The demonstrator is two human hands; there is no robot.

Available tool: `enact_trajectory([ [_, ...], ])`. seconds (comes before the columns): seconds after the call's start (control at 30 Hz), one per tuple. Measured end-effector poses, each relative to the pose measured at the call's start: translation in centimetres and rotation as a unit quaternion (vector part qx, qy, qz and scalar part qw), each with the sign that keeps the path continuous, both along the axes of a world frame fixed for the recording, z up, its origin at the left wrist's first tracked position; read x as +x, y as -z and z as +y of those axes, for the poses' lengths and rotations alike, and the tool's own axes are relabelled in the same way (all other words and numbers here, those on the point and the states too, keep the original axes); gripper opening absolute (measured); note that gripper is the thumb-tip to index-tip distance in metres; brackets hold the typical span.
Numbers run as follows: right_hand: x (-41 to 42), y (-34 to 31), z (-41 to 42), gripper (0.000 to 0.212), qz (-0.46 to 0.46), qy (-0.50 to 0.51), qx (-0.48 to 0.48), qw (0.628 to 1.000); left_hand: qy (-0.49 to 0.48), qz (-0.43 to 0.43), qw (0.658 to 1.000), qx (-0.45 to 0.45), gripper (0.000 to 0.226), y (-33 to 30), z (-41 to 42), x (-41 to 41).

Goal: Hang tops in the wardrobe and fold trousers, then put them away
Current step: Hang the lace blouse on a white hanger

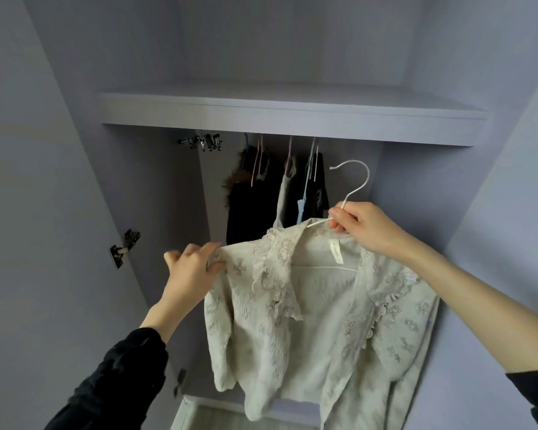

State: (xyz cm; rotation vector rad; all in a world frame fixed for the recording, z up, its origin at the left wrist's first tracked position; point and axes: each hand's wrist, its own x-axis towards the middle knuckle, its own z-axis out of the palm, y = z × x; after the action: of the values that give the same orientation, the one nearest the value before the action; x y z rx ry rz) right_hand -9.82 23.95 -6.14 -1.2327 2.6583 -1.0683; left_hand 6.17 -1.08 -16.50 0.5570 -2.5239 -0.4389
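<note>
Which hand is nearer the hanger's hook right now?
Right. The right hand pinches the white hanger at the neck, just below its hook. The left hand is lower and off to the left, gripping the cream blouse at its shoulder.

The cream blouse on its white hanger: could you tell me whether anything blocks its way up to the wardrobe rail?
Nothing visible does. The hanger hook is free in open air right of the hung dark clothes; the rail itself is hidden behind the shelf.

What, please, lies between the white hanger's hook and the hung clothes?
In the head view, nothing: bare wardrobe back wall separates the hanger hook from the dark hung clothes.
</note>
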Motion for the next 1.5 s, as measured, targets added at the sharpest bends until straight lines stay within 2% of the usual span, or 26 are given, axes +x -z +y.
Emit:
enact_trajectory([
  [0.07,-0.5,-0.1,0.4,0.037,0.034,-0.001,0.016,0.999,-0.004,0.021,1.000,-0.012,0.008,-0.1,-0.1,-0.3],
  [0.17,-1.5,0.0,1.3,0.036,0.054,0.001,0.045,0.998,-0.019,0.019,0.999,-0.022,0.016,-0.5,-0.6,-0.4],
  [0.3,-2.0,0.8,2.0,0.038,0.010,0.011,0.045,0.999,-0.036,0.024,0.998,-0.042,0.028,-0.8,-0.1,-0.7],
  [0.4,-1.7,0.7,1.2,0.039,0.000,0.002,0.045,0.999,0.021,0.013,0.997,-0.070,0.054,-1.4,1.8,-1.5],
  [0.47,-1.0,0.4,0.2,0.039,-0.005,-0.013,0.055,0.998,0.082,0.030,0.992,-0.088,0.058,-2.4,3.6,-2.3],
  [0.57,-0.4,-0.2,-1.4,0.039,-0.010,-0.025,0.064,0.998,0.167,0.068,0.977,-0.118,0.047,-4.2,6.0,-3.7],
  [0.67,-0.3,-0.6,-1.7,0.040,-0.008,-0.018,0.062,0.998,0.181,0.079,0.972,-0.130,0.020,-5.1,7.2,-4.9],
  [0.77,-0.1,-0.3,-1.1,0.038,-0.024,-0.018,0.041,0.999,0.146,0.081,0.984,-0.066,0.020,-5.1,7.1,-5.9],
  [0.9,-0.4,0.9,0.4,0.023,-0.055,-0.032,0.025,0.998,0.160,0.103,0.982,-0.010,0.016,-4.4,7.3,-6.8],
  [1.0,-0.7,2.5,1.5,0.016,-0.041,-0.001,0.050,0.998,0.173,0.110,0.979,0.006,0.013,-3.5,7.2,-7.5],
  [1.1,-0.7,3.8,1.9,0.013,-0.069,0.029,0.048,0.996,0.171,0.107,0.979,-0.013,0.011,-2.5,7.4,-8.2],
  [1.17,-0.6,4.3,2.2,0.018,-0.086,0.046,0.078,0.992,0.170,0.068,0.981,-0.058,0.015,-1.6,7.7,-8.8],
  [1.23,-0.5,5.0,2.9,0.022,-0.107,0.078,0.113,0.985,0.176,0.005,0.978,-0.109,0.027,-0.7,7.9,-9.3],
  [1.33,-0.4,6.2,4.5,0.025,-0.154,0.135,0.147,0.968,0.188,-0.040,0.974,-0.117,0.046,0.2,7.6,-9.9],
  [1.5,-0.2,7.0,5.3,0.026,-0.223,0.221,0.220,0.924,0.213,-0.037,0.969,-0.121,0.048,-0.1,6.6,-10.8],
])
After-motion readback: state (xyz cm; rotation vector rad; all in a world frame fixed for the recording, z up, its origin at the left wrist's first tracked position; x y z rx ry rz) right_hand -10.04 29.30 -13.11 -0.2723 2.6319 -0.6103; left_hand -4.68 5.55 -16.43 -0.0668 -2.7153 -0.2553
